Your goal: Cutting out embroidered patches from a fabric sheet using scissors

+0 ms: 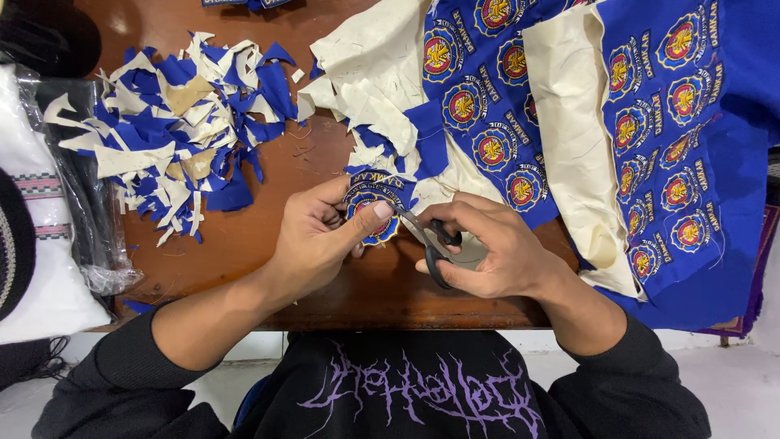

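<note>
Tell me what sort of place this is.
Probably a small embroidery or tailoring workshop: blue cloth sheets of embroidered badges, a pile of fabric offcuts on a wooden table, and scissors trimming one badge.

bare wooden table [244, 260] left of hands, scrap pile [175, 130] behind it, blue patch fabric [691, 146] crowding right

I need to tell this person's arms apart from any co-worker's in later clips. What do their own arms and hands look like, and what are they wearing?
Both arms wear black long sleeves pushed up toward the elbows, leaving the forearms bare. The left hand and right hand are bare: no gloves, rings, watch or wristbands show. The fingers have short nails. The black top carries a jagged purple graphic across the chest.
</note>
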